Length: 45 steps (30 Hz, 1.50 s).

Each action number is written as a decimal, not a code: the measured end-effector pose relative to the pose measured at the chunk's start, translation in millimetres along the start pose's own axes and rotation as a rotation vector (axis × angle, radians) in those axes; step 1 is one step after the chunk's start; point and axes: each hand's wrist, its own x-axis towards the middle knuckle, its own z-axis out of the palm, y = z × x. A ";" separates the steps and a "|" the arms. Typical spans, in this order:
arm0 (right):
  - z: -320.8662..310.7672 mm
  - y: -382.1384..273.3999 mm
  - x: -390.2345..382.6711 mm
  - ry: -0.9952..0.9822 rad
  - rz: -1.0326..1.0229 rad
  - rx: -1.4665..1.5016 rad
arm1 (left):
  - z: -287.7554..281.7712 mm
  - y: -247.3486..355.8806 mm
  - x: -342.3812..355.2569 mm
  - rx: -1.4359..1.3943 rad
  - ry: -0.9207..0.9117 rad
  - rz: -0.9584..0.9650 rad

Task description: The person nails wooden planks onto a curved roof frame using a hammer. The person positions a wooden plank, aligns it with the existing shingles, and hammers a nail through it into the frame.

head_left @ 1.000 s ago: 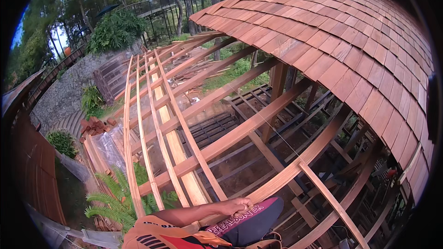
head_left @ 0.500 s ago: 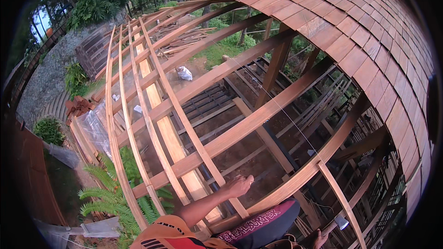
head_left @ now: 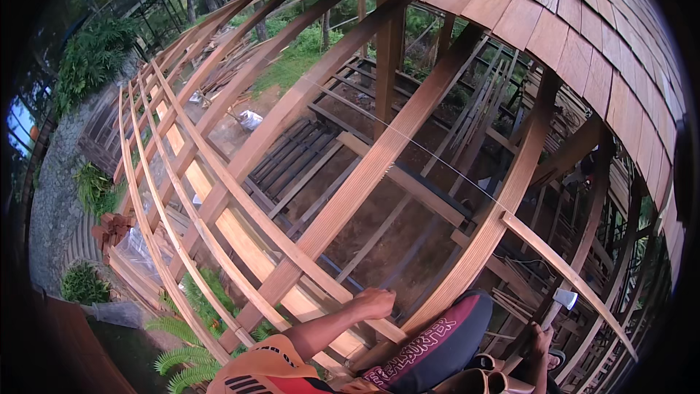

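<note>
My left hand [head_left: 373,303] is closed in a loose fist above the gap beside a pale batten [head_left: 302,259]; whatever it holds, if anything, is hidden. My right hand [head_left: 540,338] grips a hatchet [head_left: 565,299] by its handle, steel head up, at the lower right. My leg [head_left: 445,332], in dark and maroon trousers, lies along a curved rafter [head_left: 485,248] between the hands, beside a leather tool pouch [head_left: 499,379]. A short batten [head_left: 554,263] crosses that rafter on the right. A thin line [head_left: 437,157] runs across the rafters to that batten.
The shingled roof [head_left: 539,22] arches over the upper right. Open rafters [head_left: 357,215] and long battens [head_left: 131,168] span a drop to dirt ground [head_left: 379,255] with joists and stacked timber [head_left: 219,51]. A stone wall [head_left: 58,190], ferns [head_left: 186,365] and a plastic-covered pile [head_left: 142,252] lie left.
The view has tipped down and shifted across the framing. My right hand has come into view and risen with the hatchet. My left fist has lifted off my thigh toward the gap.
</note>
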 end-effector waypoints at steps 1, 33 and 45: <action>0.7 -7.0 -3.8 0.054 0.020 -0.045 | -2.9 4.5 2.8 0.016 -0.019 0.039; 7.0 9.4 23.2 0.163 0.019 -0.472 | 4.5 38.2 8.6 0.140 0.285 0.282; 4.4 32.9 28.0 0.154 -0.064 -0.279 | 45.7 102.8 34.2 0.294 0.319 0.332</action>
